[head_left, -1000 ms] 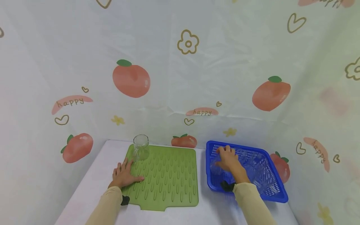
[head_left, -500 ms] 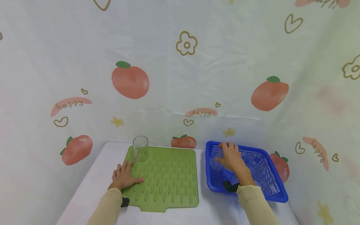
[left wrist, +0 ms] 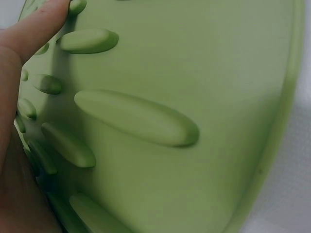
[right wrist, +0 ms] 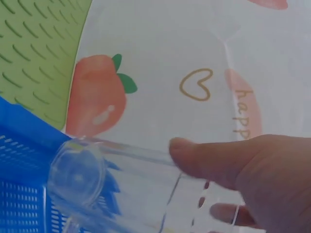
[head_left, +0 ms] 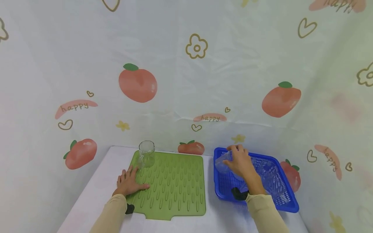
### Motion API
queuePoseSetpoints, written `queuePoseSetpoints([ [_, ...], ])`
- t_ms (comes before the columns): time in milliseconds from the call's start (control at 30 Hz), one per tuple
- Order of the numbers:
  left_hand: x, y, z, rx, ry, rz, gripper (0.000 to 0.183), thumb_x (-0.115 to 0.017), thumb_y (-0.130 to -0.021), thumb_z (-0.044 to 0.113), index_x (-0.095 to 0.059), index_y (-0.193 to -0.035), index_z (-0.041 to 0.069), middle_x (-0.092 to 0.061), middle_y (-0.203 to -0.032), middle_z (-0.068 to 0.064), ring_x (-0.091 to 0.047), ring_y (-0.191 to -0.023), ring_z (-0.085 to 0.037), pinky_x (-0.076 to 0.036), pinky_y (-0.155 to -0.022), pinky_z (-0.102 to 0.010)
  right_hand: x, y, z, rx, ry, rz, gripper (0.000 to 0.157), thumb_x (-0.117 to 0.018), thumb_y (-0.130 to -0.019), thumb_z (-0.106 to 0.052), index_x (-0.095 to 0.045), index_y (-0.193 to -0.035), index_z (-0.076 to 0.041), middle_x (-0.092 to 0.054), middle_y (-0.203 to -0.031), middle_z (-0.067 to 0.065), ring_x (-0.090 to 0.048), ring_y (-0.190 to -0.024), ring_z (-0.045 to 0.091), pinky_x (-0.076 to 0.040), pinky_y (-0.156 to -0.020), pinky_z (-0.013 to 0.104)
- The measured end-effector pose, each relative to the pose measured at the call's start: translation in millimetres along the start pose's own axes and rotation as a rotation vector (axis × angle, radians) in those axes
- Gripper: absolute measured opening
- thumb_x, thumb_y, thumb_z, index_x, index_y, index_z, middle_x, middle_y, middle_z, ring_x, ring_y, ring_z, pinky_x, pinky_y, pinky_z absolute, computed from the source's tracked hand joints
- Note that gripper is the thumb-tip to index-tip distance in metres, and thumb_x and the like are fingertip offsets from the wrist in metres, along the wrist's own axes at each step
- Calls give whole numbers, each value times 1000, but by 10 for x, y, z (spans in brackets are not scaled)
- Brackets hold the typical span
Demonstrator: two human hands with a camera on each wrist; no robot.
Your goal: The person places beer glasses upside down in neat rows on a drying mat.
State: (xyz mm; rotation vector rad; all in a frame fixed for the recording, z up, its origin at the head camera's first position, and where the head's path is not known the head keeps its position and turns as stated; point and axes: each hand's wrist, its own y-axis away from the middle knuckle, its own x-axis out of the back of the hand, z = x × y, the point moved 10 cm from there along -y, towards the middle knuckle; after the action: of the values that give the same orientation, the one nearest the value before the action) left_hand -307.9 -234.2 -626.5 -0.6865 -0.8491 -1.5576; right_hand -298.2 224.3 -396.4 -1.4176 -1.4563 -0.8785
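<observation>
Clear glass [right wrist: 131, 184], likely slippery and breakable, tilts at the left side of the blue basket [head_left: 222, 195], the right hand [head_left: 242, 163] sensibly gripping its wall, the left hand [head_left: 128, 184] spread on the green mat [head_left: 172, 191].

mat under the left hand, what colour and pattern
The mat is green, with rows of raised oblong bumps in the same green; best seen in the head view.

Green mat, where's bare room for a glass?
Bare: the green mat from glass mug and left hand to its right edge, and the table strip between mat and blue basket. Crowded: the basket's right half, with glassware, and where the right hand holds a glass.
</observation>
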Motion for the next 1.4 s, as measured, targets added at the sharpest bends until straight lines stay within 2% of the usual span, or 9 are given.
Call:
queuePoseSetpoints([
  [267, 32, 45, 65, 1, 16, -12, 132, -75, -67, 80, -21, -161, 6, -4, -167, -31, 4, -150, -63, 0, -116, -79, 14, 10, -97, 90, -68, 132, 55, -79, -90, -29, -56, -136, -7, -47, -139, 26, -44, -129, 56, -47, -97, 67],
  [500, 9, 43, 53, 32, -33, -40, 132, -74, -68, 80, -19, -162, 6, -2, -168, -29, 5, -151, -61, 0, -118, -77, 11, -4, -163, 135, -179, 183, 54, -81, -88, -26, -57, -133, -6, -51, -137, 23, -46, -130, 50, -47, -99, 64],
  [633, 18, 46, 60, 52, -37, -63, 130, -78, -70, 74, -18, -162, 5, -1, -168, -29, 6, -151, -61, -1, -118, -77, -1, -5, -200, 158, -224, 203, 52, -80, -90, -25, -57, -132, -7, -51, -136, 21, -48, -129, 46, -48, -99, 62],
  [833, 29, 53, 70, 63, -49, -68, 126, -79, -72, 70, -20, -162, 5, -3, -168, -29, 4, -151, -61, -3, -118, -77, -5, 19, -280, 196, -282, 289, 49, -79, -90, -23, -59, -131, -4, -54, -131, 21, -53, -122, 44, -50, -96, 59],
  [1067, 33, 59, 58, 37, -22, -40, 129, -78, -69, 75, -21, -161, 5, -3, -168, -29, 4, -151, -61, 0, -117, -78, -190, -4, -296, 104, -382, 238, 49, -74, -95, -28, -56, -135, -7, -50, -139, 20, -51, -129, 40, -47, -103, 60],
  [1200, 27, 59, 45, 11, -6, -14, 132, -75, -66, 81, -22, -161, 6, -3, -168, -29, 5, -151, -61, 1, -117, -79, -278, -12, -333, 99, -409, 227, 49, -74, -95, -31, -56, -135, -8, -50, -140, 18, -51, -132, 39, -47, -105, 60],
  [1400, 5, 37, 29, 3, 1, -1, 132, -74, -66, 82, -22, -161, 6, -3, -169, -28, 5, -151, -61, 1, -117, -79, -361, -4, -411, 100, -460, 233, 47, -74, -95, -30, -58, -134, -9, -54, -135, 16, -54, -126, 37, -48, -103, 57],
])
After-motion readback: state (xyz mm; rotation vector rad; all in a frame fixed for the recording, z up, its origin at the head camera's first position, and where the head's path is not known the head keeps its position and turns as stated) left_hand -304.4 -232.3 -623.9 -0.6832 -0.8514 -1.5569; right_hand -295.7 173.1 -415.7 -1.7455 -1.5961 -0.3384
